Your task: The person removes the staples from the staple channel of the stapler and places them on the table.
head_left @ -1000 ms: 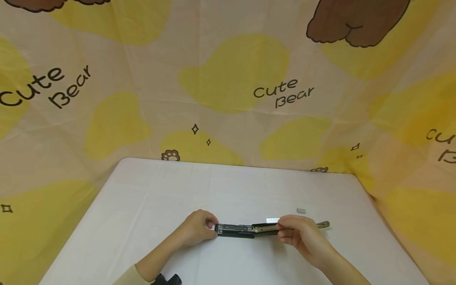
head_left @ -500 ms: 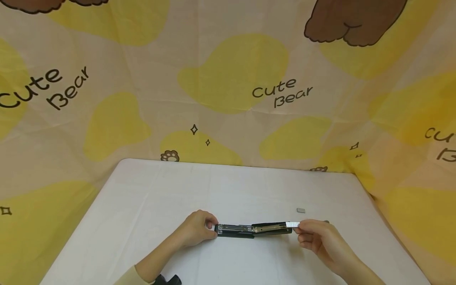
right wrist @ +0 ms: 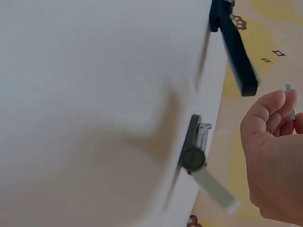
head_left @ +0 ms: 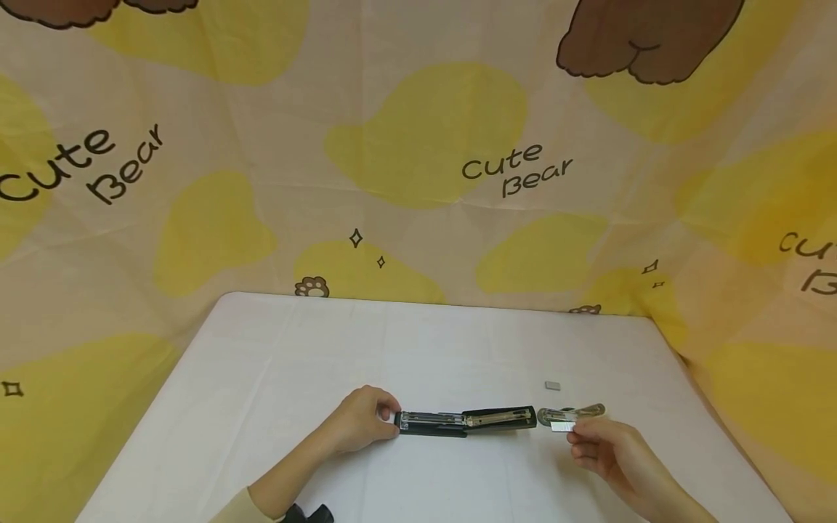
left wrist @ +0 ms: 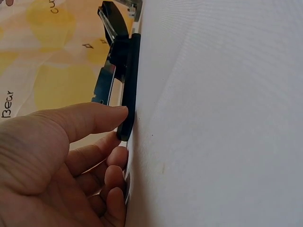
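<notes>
A black stapler (head_left: 500, 418) lies unfolded on the white table, its metal channel showing. My left hand (head_left: 365, 420) pinches its left end; in the left wrist view the thumb presses on the black base (left wrist: 131, 87), other fingers curled below. Between thumb and fingertips my right hand (head_left: 611, 444) pinches a shiny strip of staples (head_left: 561, 426). The strip (right wrist: 290, 103) shows edge-on in the right wrist view, held above the tabletop. Behind it in the head view lies a small grey-green hinged tool (head_left: 552, 415) with a metal channel, its pale arm (right wrist: 215, 191) swung out from a round pivot.
A small grey block (head_left: 552, 386) lies behind the hinged tool. Black objects (head_left: 309, 514) show at the lower edge by the left sleeve. Behind the white table (head_left: 327, 349) hangs a yellow-patterned cloth (head_left: 418, 145).
The right hand has moved right and slightly nearer with the staple strip, away from the stapler's far end, uncovering the grey-green tool. The left hand and stapler stay put.
</notes>
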The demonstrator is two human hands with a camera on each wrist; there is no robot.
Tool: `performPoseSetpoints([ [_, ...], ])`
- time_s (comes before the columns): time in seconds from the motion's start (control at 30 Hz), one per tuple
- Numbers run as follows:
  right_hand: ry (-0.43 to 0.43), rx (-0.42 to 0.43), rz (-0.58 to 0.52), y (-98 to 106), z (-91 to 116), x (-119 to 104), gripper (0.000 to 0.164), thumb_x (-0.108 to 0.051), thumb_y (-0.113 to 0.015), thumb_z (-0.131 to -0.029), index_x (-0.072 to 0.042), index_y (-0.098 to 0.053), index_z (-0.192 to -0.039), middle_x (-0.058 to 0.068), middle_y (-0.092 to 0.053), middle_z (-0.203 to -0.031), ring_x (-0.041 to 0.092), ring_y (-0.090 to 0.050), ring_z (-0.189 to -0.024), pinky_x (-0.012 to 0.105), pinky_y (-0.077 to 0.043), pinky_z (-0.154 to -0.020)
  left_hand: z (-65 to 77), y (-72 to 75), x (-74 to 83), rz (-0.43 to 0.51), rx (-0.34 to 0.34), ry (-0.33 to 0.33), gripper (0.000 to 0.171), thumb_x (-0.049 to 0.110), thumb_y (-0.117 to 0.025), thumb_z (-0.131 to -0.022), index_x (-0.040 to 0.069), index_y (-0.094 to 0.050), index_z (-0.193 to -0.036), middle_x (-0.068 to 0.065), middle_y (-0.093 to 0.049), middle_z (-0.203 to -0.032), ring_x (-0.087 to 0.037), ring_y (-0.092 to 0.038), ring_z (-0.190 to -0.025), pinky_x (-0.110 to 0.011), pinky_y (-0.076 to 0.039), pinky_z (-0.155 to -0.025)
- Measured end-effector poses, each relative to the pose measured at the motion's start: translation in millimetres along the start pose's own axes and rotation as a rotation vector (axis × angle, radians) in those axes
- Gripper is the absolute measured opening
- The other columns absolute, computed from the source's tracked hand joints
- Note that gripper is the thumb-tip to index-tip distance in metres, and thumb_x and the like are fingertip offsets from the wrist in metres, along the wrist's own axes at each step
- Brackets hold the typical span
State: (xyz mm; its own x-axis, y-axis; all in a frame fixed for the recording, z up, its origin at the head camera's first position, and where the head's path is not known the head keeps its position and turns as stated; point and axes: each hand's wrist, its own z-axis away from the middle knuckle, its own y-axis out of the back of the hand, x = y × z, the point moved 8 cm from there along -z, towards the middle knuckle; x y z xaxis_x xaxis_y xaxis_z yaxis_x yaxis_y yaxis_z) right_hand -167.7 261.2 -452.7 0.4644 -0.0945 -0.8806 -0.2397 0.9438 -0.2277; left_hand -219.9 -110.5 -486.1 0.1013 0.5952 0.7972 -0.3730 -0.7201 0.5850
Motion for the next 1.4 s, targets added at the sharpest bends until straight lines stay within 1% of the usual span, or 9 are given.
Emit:
performPoseSetpoints([
  [0.2, -0.04, 0.055, 0.058, 19, 1, 12, 0.027, -0.008, -0.045, -0.108, -0.01, -0.072, -0.104, 0.0, -0.074, -0.097, 0.009, -0.069, -0.084, 0.028, -0.058, -0.084, -0.7, 0.0, -0.6, -0.009, 0.003, 0.003, 0.024, 0.008, -0.088, -0.078, 0.01, -0.076, -0.098, 0.002, -0.057, -0.082, -0.018, -0.049, -0.08, -0.034, -0.038, -0.069],
  [0.37, -0.097, 0.125, 0.15, 33, 0, 22, 0.019, -0.011, -0.054, -0.107, -0.004, -0.072, -0.106, 0.002, -0.072, -0.096, 0.012, -0.067, -0.084, 0.027, -0.058, -0.081, -1.4, -0.3, -0.6, -0.012, 0.005, -0.004, 0.024, 0.007, -0.087, -0.078, 0.01, -0.076, -0.098, 0.002, -0.057, -0.082, -0.018, -0.049, -0.079, -0.034, -0.038, -0.069],
  [0.47, -0.132, 0.148, 0.185, 38, 0, 29, 0.019, -0.013, -0.058, -0.105, 0.001, -0.072, -0.109, 0.003, -0.071, -0.095, 0.013, -0.065, -0.083, 0.028, -0.058, -0.078, -1.3, -0.2, -0.9, -0.016, 0.009, -0.008, 0.023, 0.007, -0.087, -0.077, 0.01, -0.076, -0.098, 0.002, -0.057, -0.082, -0.018, -0.049, -0.08, -0.033, -0.038, -0.07],
  [0.63, -0.138, 0.139, 0.198, 42, -1, 37, 0.019, -0.011, -0.061, -0.104, 0.002, -0.074, -0.11, 0.002, -0.073, -0.095, 0.011, -0.067, -0.083, 0.028, -0.059, -0.078, -1.0, 0.1, -1.3, -0.012, 0.01, -0.012, 0.023, 0.006, -0.086, -0.077, 0.01, -0.075, -0.097, 0.002, -0.057, -0.081, -0.017, -0.048, -0.079, -0.032, -0.038, -0.069],
  [0.77, -0.131, 0.124, 0.181, 41, -2, 40, 0.018, -0.009, -0.06, -0.105, 0.001, -0.074, -0.109, 0.002, -0.074, -0.095, 0.011, -0.069, -0.084, 0.028, -0.059, -0.078, -1.8, -0.6, -0.7, 0.005, 0.005, -0.02, 0.023, 0.005, -0.086, -0.077, 0.01, -0.076, -0.097, 0.003, -0.057, -0.08, -0.016, -0.048, -0.076, -0.03, -0.037, -0.066],
  [0.97, -0.148, 0.132, 0.167, 42, -3, 45, 0.017, -0.006, -0.059, -0.105, 0.003, -0.074, -0.108, 0.004, -0.073, -0.096, 0.012, -0.07, -0.083, 0.029, -0.06, -0.078, -1.7, -0.4, -0.3, 0.004, 0.004, -0.017, 0.023, 0.005, -0.086, -0.077, 0.009, -0.076, -0.097, 0.004, -0.056, -0.08, -0.017, -0.048, -0.076, -0.031, -0.037, -0.066],
  [1.2, -0.147, 0.117, 0.186, 44, -3, 46, 0.018, -0.006, -0.059, -0.105, 0.003, -0.073, -0.11, 0.004, -0.073, -0.097, 0.014, -0.072, -0.085, 0.03, -0.06, -0.079, -0.7, 0.2, 0.0, -0.001, 0.005, -0.011, 0.024, 0.006, -0.087, -0.077, 0.009, -0.076, -0.098, 0.004, -0.056, -0.08, -0.017, -0.048, -0.076, -0.031, -0.037, -0.066],
  [1.4, -0.16, 0.129, 0.205, 47, -3, 47, 0.018, -0.005, -0.059, -0.105, 0.005, -0.073, -0.11, 0.004, -0.074, -0.097, 0.015, -0.073, -0.086, 0.032, -0.06, -0.08, -1.4, -0.1, -0.7, -0.005, 0.003, -0.013, 0.023, 0.006, -0.087, -0.078, 0.009, -0.076, -0.098, 0.003, -0.057, -0.081, -0.017, -0.048, -0.076, -0.031, -0.037, -0.066],
])
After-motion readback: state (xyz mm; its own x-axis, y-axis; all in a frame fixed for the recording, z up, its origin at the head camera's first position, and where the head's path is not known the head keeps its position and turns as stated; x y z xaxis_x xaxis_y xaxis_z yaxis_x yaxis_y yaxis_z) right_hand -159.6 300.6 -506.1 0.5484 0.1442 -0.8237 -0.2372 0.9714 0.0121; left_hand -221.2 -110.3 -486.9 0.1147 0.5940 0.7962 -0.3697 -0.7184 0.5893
